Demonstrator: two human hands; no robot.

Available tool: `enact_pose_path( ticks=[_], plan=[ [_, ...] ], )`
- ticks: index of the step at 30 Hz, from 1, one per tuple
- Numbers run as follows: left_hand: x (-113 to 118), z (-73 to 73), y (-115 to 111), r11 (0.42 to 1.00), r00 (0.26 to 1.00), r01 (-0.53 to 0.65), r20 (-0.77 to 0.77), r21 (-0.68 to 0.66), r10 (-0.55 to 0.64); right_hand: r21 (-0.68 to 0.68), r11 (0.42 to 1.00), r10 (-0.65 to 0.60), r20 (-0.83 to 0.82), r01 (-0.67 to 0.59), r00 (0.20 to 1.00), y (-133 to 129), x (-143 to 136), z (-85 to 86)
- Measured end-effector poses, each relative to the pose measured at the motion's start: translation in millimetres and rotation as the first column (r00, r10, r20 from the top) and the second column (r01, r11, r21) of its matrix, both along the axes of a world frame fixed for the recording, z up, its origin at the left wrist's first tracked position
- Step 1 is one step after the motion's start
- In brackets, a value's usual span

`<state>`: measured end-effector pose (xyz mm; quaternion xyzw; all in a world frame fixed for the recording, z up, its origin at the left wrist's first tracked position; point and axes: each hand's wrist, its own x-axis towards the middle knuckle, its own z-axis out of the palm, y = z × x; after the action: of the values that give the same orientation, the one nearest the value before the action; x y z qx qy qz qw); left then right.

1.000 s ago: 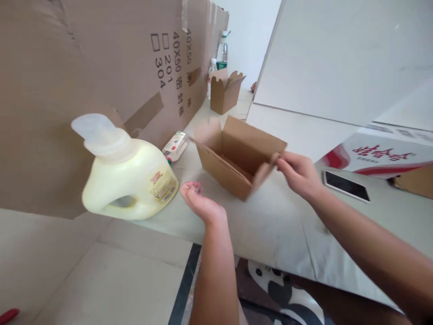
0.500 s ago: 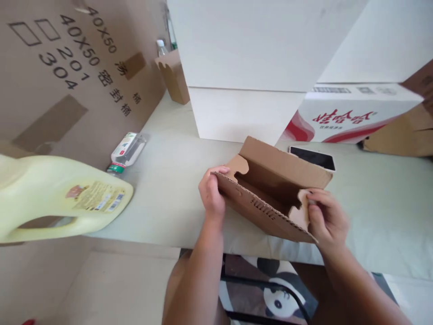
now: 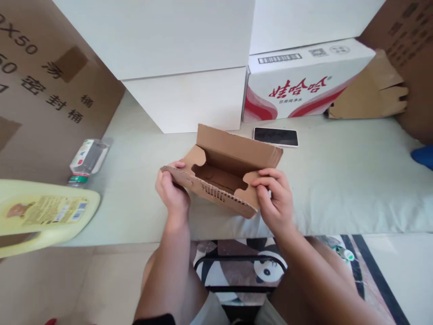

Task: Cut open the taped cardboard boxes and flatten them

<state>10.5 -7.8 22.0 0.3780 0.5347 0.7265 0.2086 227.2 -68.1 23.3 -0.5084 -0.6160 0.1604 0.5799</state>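
Holding a small brown cardboard box (image 3: 221,174) by its two ends, both hands sat near the middle of the frame. The left hand (image 3: 172,192) was closed around the left end of the box, with the thumb on top of the front edge. The right hand (image 3: 275,198) was closed on the right end, pinching the little side flap with its fingertips. The box was open at the top, its back flap stood up, and its front wall tipped toward the person. It sat at the near edge of the pale green tabletop (image 3: 338,180), just above the person's knees.

Behind the box, in the upper middle of the frame, white boxes (image 3: 169,54) were stacked, and their front edge was near the box's back flap. A dark phone (image 3: 276,136) lay flat just behind the box to the right. A white and red carton (image 3: 297,85) stood behind the phone. A folded brown cardboard piece (image 3: 368,92) leaned in the upper right. A small blue thing (image 3: 422,155) showed at the right edge.

At the lower left, a big yellow jug (image 3: 43,214) lay at the tabletop's near edge, well apart from the left hand. A clear bottle (image 3: 87,160) lay on its side above it, beside a large brown carton (image 3: 43,90) with printed writing. The tabletop had bare room to the right of the right hand, and some between the jug and the left hand.
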Motion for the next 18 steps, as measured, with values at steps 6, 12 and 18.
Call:
enact_pose_path(
  ticks=[6,12,18],
  plan=[
    [-7.8,6.0,-19.5,0.997,0.996,0.053,0.078,-0.049,-0.049,-0.042,0.999,0.003,-0.043,-0.004,0.999,-11.5,0.3,3.2],
    [-38.4,5.2,-28.4,0.995,0.981,0.09,-0.173,0.04,-0.082,-0.164,0.986,0.011,-0.199,-0.044,0.98,2.3,13.9,-5.4],
    [-24.2,-14.9,-17.0,0.993,0.993,0.099,-0.072,0.066,-0.095,-0.209,0.931,0.249,-0.228,-0.298,0.941,13.5,17.2,-12.3]
  ],
)
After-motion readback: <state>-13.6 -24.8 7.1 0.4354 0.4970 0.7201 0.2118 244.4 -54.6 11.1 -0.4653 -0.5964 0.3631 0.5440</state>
